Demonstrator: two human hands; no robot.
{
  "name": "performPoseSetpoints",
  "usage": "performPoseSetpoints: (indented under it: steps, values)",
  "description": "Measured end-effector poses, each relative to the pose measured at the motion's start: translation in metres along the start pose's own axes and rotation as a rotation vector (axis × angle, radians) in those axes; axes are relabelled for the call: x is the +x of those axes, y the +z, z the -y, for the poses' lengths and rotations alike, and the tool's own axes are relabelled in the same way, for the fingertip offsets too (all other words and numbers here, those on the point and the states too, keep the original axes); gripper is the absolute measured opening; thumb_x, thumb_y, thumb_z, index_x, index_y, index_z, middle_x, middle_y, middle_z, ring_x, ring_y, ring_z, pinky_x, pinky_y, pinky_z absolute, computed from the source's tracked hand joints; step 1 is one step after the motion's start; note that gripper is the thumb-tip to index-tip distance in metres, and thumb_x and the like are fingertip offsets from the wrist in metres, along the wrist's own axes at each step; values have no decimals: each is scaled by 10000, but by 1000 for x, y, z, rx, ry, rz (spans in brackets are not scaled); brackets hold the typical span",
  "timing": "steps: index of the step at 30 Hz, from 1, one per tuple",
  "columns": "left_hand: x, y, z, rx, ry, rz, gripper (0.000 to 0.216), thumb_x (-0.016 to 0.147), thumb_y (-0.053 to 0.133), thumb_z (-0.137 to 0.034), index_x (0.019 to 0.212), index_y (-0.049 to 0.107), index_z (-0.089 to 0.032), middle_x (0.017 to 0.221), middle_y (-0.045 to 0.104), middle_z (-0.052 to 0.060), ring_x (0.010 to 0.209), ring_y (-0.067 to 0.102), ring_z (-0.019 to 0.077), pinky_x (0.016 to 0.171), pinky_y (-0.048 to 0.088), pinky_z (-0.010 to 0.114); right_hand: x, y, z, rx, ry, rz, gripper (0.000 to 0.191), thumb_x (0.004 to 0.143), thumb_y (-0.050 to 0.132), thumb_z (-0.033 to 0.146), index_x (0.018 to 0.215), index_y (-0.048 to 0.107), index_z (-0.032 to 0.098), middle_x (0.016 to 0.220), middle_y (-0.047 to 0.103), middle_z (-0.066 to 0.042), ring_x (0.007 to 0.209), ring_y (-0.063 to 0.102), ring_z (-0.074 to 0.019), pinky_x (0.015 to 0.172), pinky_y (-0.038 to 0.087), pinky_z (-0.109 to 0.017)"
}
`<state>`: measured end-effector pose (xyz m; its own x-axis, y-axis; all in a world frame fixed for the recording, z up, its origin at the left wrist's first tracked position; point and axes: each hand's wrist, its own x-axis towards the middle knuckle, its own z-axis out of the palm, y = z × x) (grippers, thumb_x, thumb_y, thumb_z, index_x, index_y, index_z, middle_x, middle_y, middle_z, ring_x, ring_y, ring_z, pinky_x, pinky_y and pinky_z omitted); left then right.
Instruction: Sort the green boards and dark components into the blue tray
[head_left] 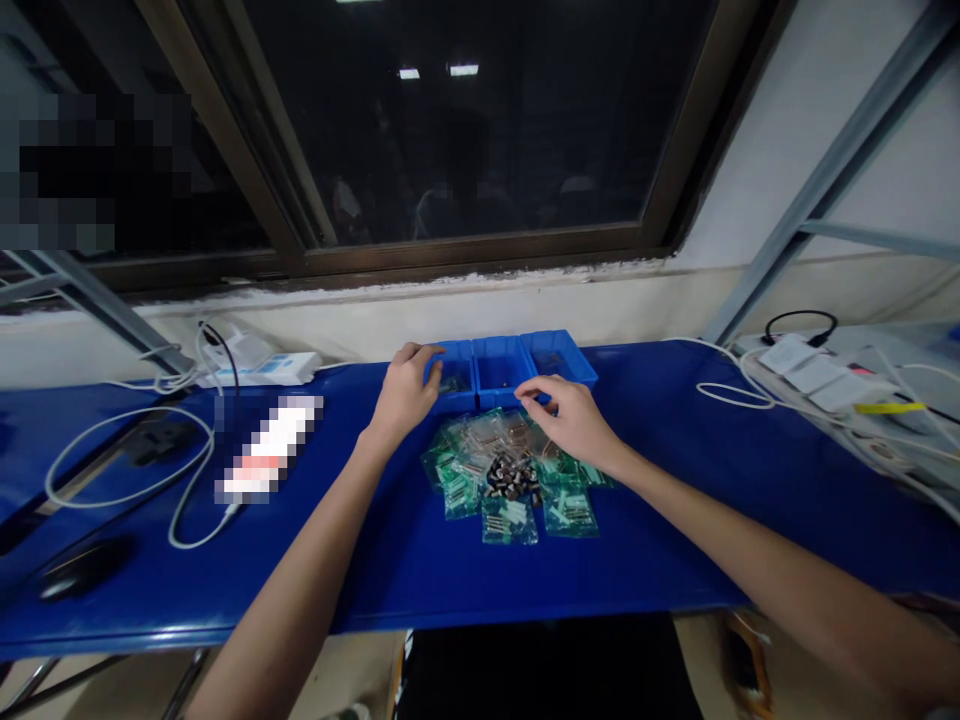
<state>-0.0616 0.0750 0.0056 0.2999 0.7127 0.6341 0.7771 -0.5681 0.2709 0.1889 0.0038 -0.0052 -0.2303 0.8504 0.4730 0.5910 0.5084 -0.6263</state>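
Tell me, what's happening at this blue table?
A person has both bare hands out over a blue table. Their left hand rests on the rim of the left bin, one of three small blue bins in a row. Their right hand hovers just in front of the bins, above a pile of small green bags with a heap of dark little parts on top. Whether its fingers hold anything is unclear.
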Motion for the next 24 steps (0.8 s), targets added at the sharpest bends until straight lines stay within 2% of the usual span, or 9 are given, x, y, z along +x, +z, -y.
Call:
performPoseSetpoints:
  steps: [3, 8, 14, 19, 24]
  values:
    - [1, -2, -7, -44, 32, -12, 257, 923, 461, -157, 1088, 657, -135, 991, 628, 95, 914, 618, 208, 890, 507, 370, -1, -1, 0, -116, -77, 78, 127, 897, 576, 239, 949, 689, 215, 938, 713, -42, 818, 620, -200, 762, 484, -363]
    - [-3, 0, -23, -43, 153, 74, 235, 940, 456, -161, 1068, 652, -152, 987, 637, 82, 914, 611, 198, 839, 512, 340, -2, 2, -5, -178, -127, 206, 156, 883, 632, 322, 983, 693, 219, 1045, 702, -53, 994, 604, -244, 946, 425, -436]
    - [-11, 6, -46, -49, 298, 163, 248, 961, 420, -169, 1071, 642, -157, 998, 640, 81, 949, 611, 194, 823, 511, 330, -1, -1, -4, -169, -123, 310, 284, 843, 684, 362, 1086, 693, 215, 1112, 684, -80, 1073, 588, -267, 960, 428, -440]
    - [-13, 5, -52, 23, 284, 277, 245, 960, 429, -204, 1094, 632, -173, 965, 666, 62, 761, 633, 164, 668, 498, 300, -1, -5, -2, -163, -130, 365, 337, 833, 697, 365, 1135, 669, 217, 1158, 665, -78, 1125, 567, -273, 996, 405, -452]
    - [-13, 7, -49, 14, 289, 330, 248, 952, 423, -204, 1091, 627, -174, 1013, 687, 72, 856, 663, 190, 735, 507, 321, -2, -7, 1, -141, -140, 379, 327, 858, 663, 341, 1158, 649, 212, 1153, 654, -83, 1131, 555, -267, 957, 441, -422]
